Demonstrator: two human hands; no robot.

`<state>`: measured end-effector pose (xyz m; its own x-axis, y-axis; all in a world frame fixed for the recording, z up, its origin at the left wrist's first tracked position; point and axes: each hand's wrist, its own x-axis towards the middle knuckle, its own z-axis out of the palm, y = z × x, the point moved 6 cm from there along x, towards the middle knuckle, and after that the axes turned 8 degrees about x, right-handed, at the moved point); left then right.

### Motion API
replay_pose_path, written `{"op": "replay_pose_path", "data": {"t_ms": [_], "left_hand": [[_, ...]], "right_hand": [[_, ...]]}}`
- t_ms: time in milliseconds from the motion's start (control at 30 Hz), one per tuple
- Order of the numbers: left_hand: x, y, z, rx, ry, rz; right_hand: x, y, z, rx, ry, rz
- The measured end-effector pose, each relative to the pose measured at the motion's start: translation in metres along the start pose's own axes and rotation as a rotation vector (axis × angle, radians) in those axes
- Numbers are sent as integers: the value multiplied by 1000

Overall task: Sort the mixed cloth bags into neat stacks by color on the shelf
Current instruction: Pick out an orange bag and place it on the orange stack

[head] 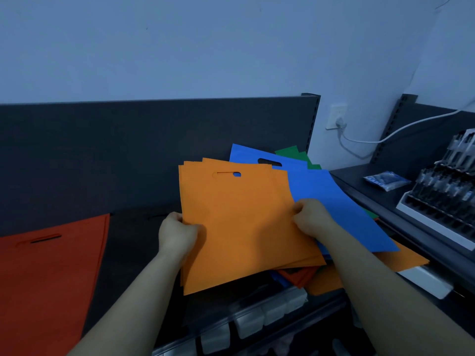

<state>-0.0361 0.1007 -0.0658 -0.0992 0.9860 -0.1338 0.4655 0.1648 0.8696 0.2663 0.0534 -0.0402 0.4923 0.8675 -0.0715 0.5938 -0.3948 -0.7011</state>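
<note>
Left hand & right hand both clamped on orange bags side edges, prob squaring them; red bag sits apart on shelf as own stack.

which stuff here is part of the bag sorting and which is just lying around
Part of the job:
orange bags, held by both hands
blue bags
green bags
red bag

Just lying about:
blue packet
display rack
white cable

A white cable runs from a wall socket; a blue packet lies beside a display rack.
</note>
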Motion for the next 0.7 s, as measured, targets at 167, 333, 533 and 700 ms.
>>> {"op": "replay_pose_path", "data": {"t_ms": [167, 333, 533, 700], "left_hand": [[-5, -2, 6, -1, -37, 8], [-3, -1, 7, -3, -52, 7], [-6, -3, 11, -23, -84, 7], [-6, -2, 9, -42, -94, 19]], "right_hand": [[-3, 3, 1, 391, -39, 76], [-13, -3, -6, 476, -79, 84], [-13, -10, -5, 450, -79, 68], [-10, -15, -7, 381, 47, 22]]}}
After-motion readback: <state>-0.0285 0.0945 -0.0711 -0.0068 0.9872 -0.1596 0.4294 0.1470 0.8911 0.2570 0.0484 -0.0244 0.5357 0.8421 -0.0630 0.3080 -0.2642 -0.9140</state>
